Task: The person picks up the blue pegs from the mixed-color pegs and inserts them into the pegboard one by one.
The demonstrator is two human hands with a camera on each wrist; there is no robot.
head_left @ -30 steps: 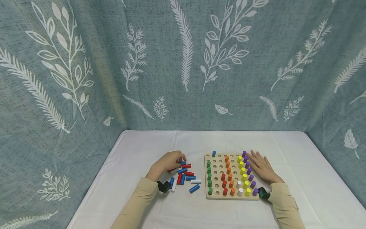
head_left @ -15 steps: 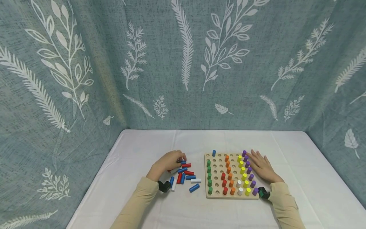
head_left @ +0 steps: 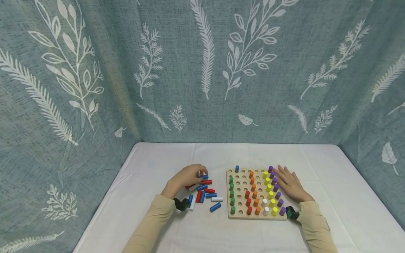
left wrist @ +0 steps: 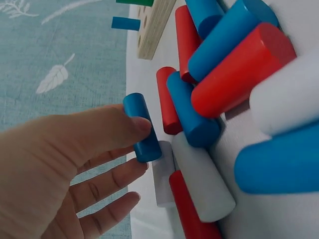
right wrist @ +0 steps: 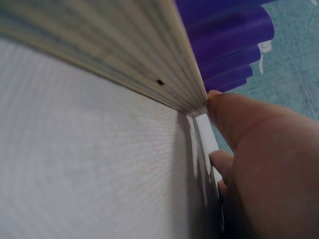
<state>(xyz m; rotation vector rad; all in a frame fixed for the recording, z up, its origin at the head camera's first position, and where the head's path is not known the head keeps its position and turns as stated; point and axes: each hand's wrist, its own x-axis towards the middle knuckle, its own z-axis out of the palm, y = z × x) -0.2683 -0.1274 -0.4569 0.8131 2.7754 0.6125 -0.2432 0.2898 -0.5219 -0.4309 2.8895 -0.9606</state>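
My left hand (head_left: 188, 176) pinches a blue peg (left wrist: 148, 149) between thumb and fingers, just above the far end of a loose pile of pegs. Around it lie red, white and blue pegs, such as a white peg (left wrist: 204, 179) and a red peg (left wrist: 241, 72). My right hand (head_left: 291, 186) lies with straight fingers along the right side of the wooden pegboard (head_left: 256, 217), the thumb touching its edge. Upright in the board stand rows of green, orange, yellow and purple pegs, several red ones, two white ones and a single blue peg (head_left: 237, 169) at the back.
A white cloth covers the table (head_left: 196, 232). A patterned blue-green curtain (head_left: 209, 123) hangs behind it and at both sides. The loose pegs, including a blue peg (head_left: 215, 207), lie left of the board.
My left hand has risen slightly away from the pile with the blue peg, its fingers shifting a little to the right. The right hand and the board stay where they were.
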